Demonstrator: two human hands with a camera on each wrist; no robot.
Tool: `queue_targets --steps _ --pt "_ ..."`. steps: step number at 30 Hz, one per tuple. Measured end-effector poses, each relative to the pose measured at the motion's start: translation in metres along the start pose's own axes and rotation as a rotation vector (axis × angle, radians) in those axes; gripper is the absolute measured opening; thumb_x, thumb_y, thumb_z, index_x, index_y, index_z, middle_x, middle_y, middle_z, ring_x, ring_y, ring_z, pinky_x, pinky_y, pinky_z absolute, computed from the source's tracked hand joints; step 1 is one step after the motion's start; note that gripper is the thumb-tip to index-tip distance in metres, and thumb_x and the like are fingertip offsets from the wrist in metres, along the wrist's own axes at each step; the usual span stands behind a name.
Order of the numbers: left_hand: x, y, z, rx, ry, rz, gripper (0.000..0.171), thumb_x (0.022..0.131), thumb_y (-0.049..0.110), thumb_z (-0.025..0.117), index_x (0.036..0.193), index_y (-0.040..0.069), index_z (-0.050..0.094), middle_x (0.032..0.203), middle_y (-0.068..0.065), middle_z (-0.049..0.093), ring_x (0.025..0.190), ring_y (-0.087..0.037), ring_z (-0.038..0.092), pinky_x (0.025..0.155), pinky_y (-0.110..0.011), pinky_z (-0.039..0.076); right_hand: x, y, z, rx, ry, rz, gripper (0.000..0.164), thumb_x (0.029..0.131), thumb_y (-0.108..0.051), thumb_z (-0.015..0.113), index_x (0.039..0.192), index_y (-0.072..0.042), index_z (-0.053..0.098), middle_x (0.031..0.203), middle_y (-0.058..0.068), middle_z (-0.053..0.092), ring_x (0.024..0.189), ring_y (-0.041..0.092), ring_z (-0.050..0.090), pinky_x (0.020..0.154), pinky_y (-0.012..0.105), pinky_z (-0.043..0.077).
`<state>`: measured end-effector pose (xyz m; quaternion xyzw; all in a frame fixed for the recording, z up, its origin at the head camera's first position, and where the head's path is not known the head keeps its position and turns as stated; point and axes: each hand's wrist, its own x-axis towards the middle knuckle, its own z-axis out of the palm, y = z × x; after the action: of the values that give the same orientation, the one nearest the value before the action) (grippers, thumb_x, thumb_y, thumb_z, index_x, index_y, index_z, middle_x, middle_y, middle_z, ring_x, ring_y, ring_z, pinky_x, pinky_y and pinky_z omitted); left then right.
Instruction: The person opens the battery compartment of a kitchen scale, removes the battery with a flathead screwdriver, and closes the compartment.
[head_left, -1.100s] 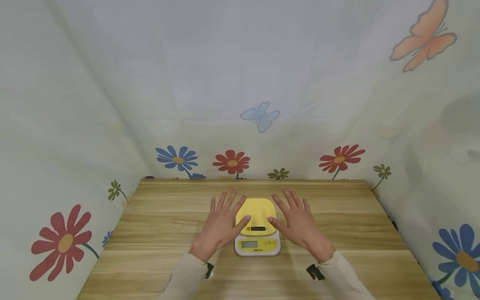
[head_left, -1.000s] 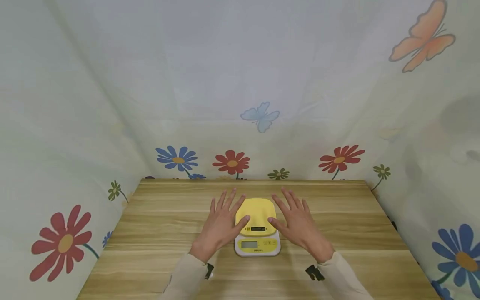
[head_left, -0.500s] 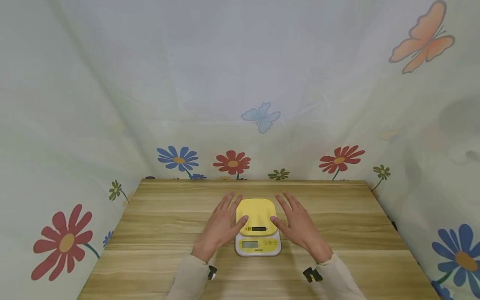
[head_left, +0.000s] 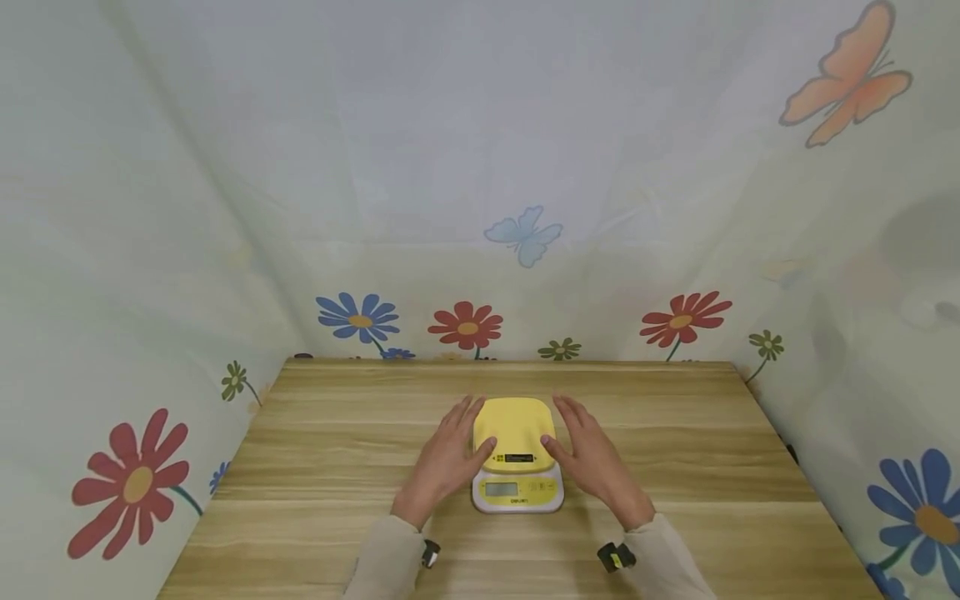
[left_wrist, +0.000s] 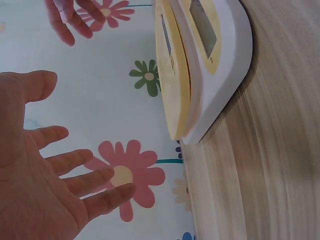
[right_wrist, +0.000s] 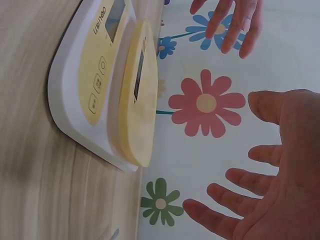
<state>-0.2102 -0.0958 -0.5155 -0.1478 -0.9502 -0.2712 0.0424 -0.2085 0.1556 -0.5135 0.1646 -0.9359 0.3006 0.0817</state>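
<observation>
A yellow and white kitchen scale sits on the wooden table, its small grey display and buttons on the near side. My left hand hovers to the left of the scale with straight fingers, its thumb overlapping the yellow plate in the head view. On the other side, my right hand mirrors it, fingers extended and thumb over the plate's right edge. Both wrist views show the scale apart from the palms, with air between the left hand and the table. Neither hand holds anything.
The wood-grain table reaches back to a white curtain printed with flowers and butterflies, which also encloses the left and right sides. Black bands with small devices are on the wrists.
Both hands have drawn slightly back toward the body, and their spread fingers have come closer together. The wrists have moved a little inward. The scale has stayed in place.
</observation>
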Motion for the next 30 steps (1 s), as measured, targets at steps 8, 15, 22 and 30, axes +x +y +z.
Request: queue_targets --steps 8,15,22,30 --pt "-0.001 -0.005 0.007 -0.054 -0.005 -0.046 0.069 0.098 0.043 0.055 0.155 0.017 0.028 0.163 -0.009 0.024 0.148 -0.032 0.028 0.115 -0.057 0.037 0.001 0.003 0.012 0.018 -0.013 0.065 0.069 0.096 -0.036 0.062 0.152 -0.008 0.033 0.153 0.02 0.038 0.135 0.042 0.044 0.106 0.06 0.045" --pt "-0.002 -0.01 0.012 -0.075 -0.003 -0.061 0.067 0.098 0.041 0.055 0.154 0.015 0.03 0.162 -0.013 0.026 0.146 -0.034 0.031 0.115 -0.058 0.037 0.001 0.002 0.018 0.057 -0.039 0.128 0.069 0.096 -0.035 0.062 0.153 -0.008 0.033 0.154 0.02 0.036 0.136 0.042 0.044 0.108 0.06 0.044" --pt "0.0 -0.014 0.017 -0.123 -0.021 -0.109 0.07 0.098 0.04 0.055 0.156 0.014 0.027 0.162 -0.016 0.024 0.145 -0.038 0.031 0.116 -0.058 0.035 0.004 0.005 0.024 0.07 -0.041 0.142 0.069 0.096 -0.032 0.062 0.152 -0.005 0.033 0.152 0.021 0.039 0.135 0.042 0.045 0.11 0.059 0.042" --pt "0.0 -0.018 0.027 -0.21 -0.026 -0.164 0.073 0.097 0.038 0.057 0.156 0.01 0.023 0.16 -0.017 0.028 0.145 -0.037 0.032 0.119 -0.055 0.031 0.003 0.01 0.03 0.081 -0.061 0.201 0.068 0.097 -0.035 0.061 0.152 -0.006 0.034 0.152 0.019 0.04 0.135 0.041 0.044 0.112 0.058 0.04"
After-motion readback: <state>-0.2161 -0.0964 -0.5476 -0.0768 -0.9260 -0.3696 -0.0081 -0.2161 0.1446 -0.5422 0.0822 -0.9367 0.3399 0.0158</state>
